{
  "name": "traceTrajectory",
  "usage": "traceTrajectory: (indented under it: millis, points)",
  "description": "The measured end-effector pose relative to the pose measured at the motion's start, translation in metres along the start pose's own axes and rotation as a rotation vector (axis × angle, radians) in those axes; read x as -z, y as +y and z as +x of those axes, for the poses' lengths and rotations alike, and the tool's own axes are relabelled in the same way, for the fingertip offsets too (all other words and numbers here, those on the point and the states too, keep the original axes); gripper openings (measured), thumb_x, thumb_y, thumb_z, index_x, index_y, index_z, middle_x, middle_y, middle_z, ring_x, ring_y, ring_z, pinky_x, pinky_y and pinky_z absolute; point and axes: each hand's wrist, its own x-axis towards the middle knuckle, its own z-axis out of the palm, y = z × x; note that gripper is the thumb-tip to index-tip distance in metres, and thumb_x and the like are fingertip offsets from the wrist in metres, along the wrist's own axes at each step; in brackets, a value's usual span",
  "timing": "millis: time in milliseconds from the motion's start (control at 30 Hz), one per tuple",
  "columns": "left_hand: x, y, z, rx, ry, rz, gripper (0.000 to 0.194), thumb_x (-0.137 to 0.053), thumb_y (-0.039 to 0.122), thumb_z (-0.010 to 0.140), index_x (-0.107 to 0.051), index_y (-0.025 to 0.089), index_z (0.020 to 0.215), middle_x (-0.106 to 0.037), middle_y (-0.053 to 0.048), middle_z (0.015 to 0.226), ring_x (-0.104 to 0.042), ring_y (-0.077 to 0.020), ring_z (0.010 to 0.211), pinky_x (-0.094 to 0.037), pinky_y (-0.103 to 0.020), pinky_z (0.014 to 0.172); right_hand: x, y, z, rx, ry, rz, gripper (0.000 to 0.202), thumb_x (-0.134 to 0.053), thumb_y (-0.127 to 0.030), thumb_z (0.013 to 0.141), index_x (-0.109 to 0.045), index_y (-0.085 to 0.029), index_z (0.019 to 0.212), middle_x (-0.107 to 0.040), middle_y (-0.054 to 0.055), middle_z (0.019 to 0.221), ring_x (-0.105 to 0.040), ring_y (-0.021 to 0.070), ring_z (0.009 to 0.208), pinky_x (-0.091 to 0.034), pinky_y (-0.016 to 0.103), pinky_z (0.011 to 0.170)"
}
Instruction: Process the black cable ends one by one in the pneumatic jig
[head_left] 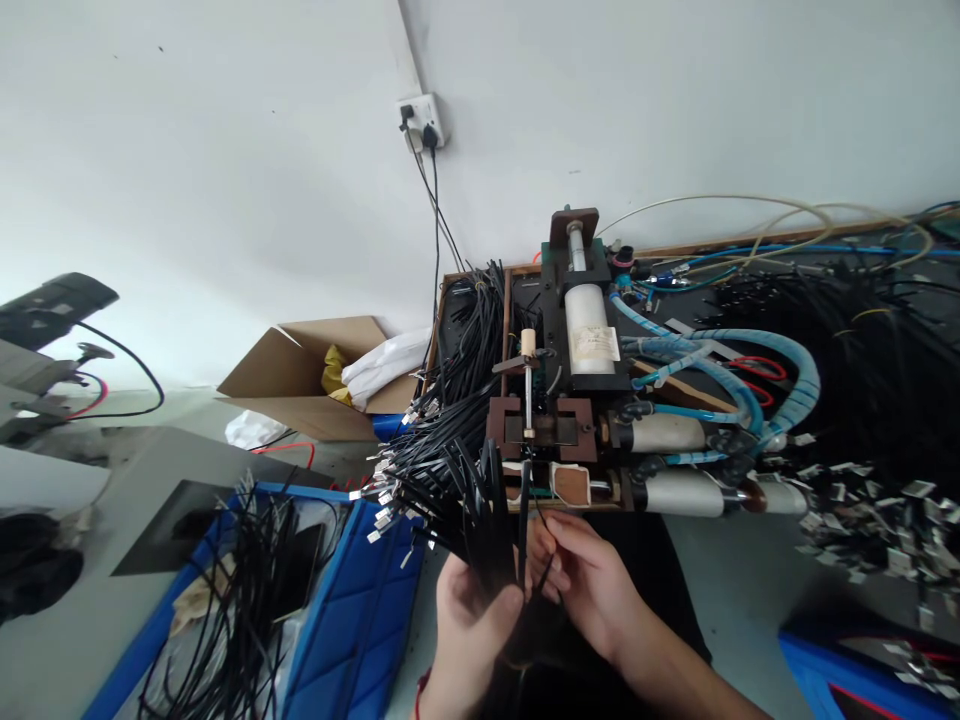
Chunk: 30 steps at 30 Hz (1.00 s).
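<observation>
My left hand (480, 610) is wrapped round a bundle of flat black cables (480, 510), whose ends fan upward from the fist. Close beside it, my right hand (581, 570) pinches a single thin black cable between thumb and fingers, just in front of the machine. That pneumatic machine (544, 425) has brown clamp blocks, a vertical rod and white cylinders. To the left of the clamp lies a heap of black cables with metal connectors (397, 490), partly behind the held bundle.
A blue bin (360, 600) with loose black cables stands at lower left. Behind it is an open cardboard box (300, 370). On the right are blue air hoses (795, 370) and piled cables with metal connectors (885, 520). A wall socket (421, 120) has plugs in it.
</observation>
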Motion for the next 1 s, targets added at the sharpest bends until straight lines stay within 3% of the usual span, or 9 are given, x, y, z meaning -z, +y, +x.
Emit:
traceTrajectory:
  millis: [133,233,333,400,500,600,733,867,1000]
  points:
    - [-0.004,0.003,0.002,0.004,0.003,0.003,0.029,-0.093,0.041,0.079,-0.076,0.020,0.090,-0.075,-0.003,0.074,-0.066,-0.0170,0.065,-0.055,-0.027,0.063,0.001,0.000,0.003,-0.020,0.002,-0.019,0.033,-0.079,-0.036,0.085,-0.063,-0.018,0.063,-0.042,-0.007,0.057,-0.022,0.0087,0.046,-0.029,0.024,0.044]
    - [-0.010,0.011,0.003,0.058,-0.054,-0.065,0.031,-0.088,0.046,0.084,-0.073,0.020,0.087,-0.072,-0.004,0.072,-0.065,-0.0183,0.064,-0.055,-0.030,0.064,0.003,0.002,-0.002,0.035,0.038,-0.111,0.035,-0.072,-0.039,0.087,-0.057,-0.021,0.061,-0.038,-0.007,0.054,-0.028,0.0112,0.048,-0.029,0.027,0.048]
    - [-0.013,0.019,0.004,0.115,-0.117,-0.156,0.032,-0.083,0.048,0.089,-0.070,0.020,0.095,-0.064,0.001,0.062,-0.055,-0.0126,0.052,-0.047,-0.025,0.054,0.006,0.001,-0.016,0.225,0.033,-0.458,0.037,-0.065,-0.039,0.090,-0.048,-0.023,0.060,-0.040,-0.005,0.056,-0.037,0.0141,0.054,-0.028,0.030,0.053]
    - [-0.011,0.022,0.004,0.138,-0.109,-0.170,0.036,-0.087,0.046,0.086,-0.069,0.021,0.104,-0.059,0.005,0.061,-0.047,-0.0079,0.047,-0.038,-0.020,0.048,0.005,-0.002,-0.026,0.391,-0.031,-0.787,0.036,-0.063,-0.031,0.090,-0.042,-0.024,0.062,-0.041,-0.004,0.060,-0.038,0.0146,0.057,-0.027,0.031,0.055]
    - [-0.009,0.024,0.005,0.158,-0.056,-0.150,0.046,-0.095,0.041,0.078,-0.067,0.022,0.110,-0.060,0.005,0.072,-0.045,-0.0052,0.049,-0.036,-0.018,0.046,-0.002,-0.006,-0.037,0.554,-0.147,-1.133,0.032,-0.061,-0.016,0.085,-0.036,-0.024,0.066,-0.038,-0.005,0.063,-0.038,0.0135,0.056,-0.025,0.030,0.054]
    - [-0.007,0.023,0.007,0.197,-0.054,-0.218,0.042,-0.090,0.035,0.084,-0.067,0.023,0.117,-0.060,0.005,0.076,-0.042,-0.0034,0.047,-0.035,-0.015,0.044,-0.007,-0.008,-0.040,0.627,-0.207,-1.235,0.029,-0.060,-0.013,0.083,-0.037,-0.024,0.070,-0.039,-0.005,0.064,-0.039,0.0130,0.055,-0.026,0.028,0.053]
    - [-0.005,0.019,0.009,0.296,-0.137,-0.494,0.049,-0.087,0.031,0.085,-0.066,0.023,0.128,-0.056,0.006,0.077,-0.038,-0.0011,0.044,-0.039,-0.013,0.044,-0.006,-0.008,-0.038,0.711,-0.266,-1.266,0.025,-0.059,-0.016,0.088,-0.042,-0.026,0.073,-0.041,-0.004,0.067,-0.041,0.0151,0.056,-0.029,0.030,0.055]
    - [0.003,0.013,0.009,0.359,-0.280,-0.807,0.040,-0.087,0.024,0.080,-0.067,0.022,0.115,-0.057,0.009,0.075,-0.016,0.0055,0.032,-0.026,-0.008,0.031,0.000,-0.006,-0.034,0.633,-0.394,-1.207,0.023,-0.055,-0.022,0.093,-0.046,-0.027,0.073,-0.043,-0.002,0.069,-0.042,0.0181,0.059,-0.031,0.034,0.059]
    - [0.012,0.005,0.004,0.388,-0.393,-0.807,0.024,-0.081,0.030,0.085,-0.065,0.023,0.102,-0.049,0.013,0.057,-0.010,0.0053,0.022,-0.013,-0.008,0.023,0.006,-0.001,-0.024,0.374,-0.480,-0.962,0.037,-0.053,-0.048,0.101,-0.050,-0.027,0.071,-0.049,0.001,0.072,-0.049,0.0211,0.066,-0.034,0.036,0.065]
